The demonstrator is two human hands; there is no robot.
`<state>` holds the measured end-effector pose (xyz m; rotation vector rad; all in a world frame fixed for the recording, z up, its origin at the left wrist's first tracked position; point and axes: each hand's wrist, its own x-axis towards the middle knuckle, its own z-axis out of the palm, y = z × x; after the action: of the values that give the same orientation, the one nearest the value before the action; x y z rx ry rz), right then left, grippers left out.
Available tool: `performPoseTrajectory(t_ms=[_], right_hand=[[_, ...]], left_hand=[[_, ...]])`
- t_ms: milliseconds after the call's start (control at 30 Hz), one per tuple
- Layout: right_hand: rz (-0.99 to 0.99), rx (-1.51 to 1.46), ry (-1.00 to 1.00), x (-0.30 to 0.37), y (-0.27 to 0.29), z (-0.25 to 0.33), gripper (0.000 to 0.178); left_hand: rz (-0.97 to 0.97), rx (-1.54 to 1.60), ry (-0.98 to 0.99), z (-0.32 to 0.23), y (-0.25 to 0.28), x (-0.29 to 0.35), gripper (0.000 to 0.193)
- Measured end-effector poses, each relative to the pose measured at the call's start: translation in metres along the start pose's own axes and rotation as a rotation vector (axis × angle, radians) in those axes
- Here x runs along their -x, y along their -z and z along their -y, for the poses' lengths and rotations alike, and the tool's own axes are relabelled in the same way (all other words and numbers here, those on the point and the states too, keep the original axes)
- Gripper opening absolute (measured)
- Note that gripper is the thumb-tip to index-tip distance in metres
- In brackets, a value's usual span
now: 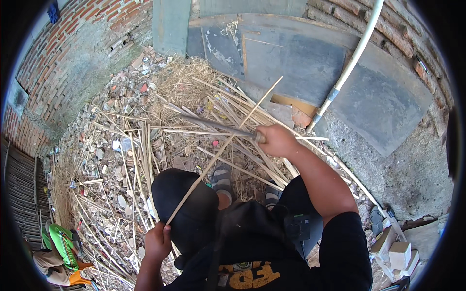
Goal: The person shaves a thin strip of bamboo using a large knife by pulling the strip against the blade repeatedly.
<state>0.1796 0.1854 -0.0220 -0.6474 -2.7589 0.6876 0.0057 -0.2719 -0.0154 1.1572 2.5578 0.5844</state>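
Observation:
My left hand (158,242) is closed around the lower end of a long bamboo strip (204,174), which slants up and away to the right across my knee. My right hand (277,140) grips the handle of a machete (213,125). Its dark blade points left and crosses the strip near the middle; whether the edge touches it I cannot tell. Under both lie many loose bamboo strips (238,167) scattered on the ground. My dark-clad left knee (187,208) is bent beneath the strip.
Rubble and litter (109,162) cover the ground, with a heap of dry shavings (187,80) ahead. Grey boards (301,58) and a pale pole (357,56) lean at the wall. Wooden blocks (399,255) lie right. Someone in green (63,245) shows partly at lower left.

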Motion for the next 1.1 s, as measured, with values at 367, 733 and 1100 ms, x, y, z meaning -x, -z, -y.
performPoseTrajectory(t_ms=[367,733,1100], right_hand=[[0.029,0.006,-0.118,-0.009,-0.004,-0.014,0.022],[-0.012,-0.015,-0.111,-0.014,-0.008,-0.015,0.029],[-0.012,-0.033,-0.058,-0.010,-0.009,-0.019,0.030]], left_hand=[[0.008,-0.032,-0.002,0.001,0.000,-0.002,0.032],[0.038,0.007,-0.025,0.009,0.001,-0.006,0.032],[0.105,0.101,-0.020,0.016,0.003,-0.011,0.036]])
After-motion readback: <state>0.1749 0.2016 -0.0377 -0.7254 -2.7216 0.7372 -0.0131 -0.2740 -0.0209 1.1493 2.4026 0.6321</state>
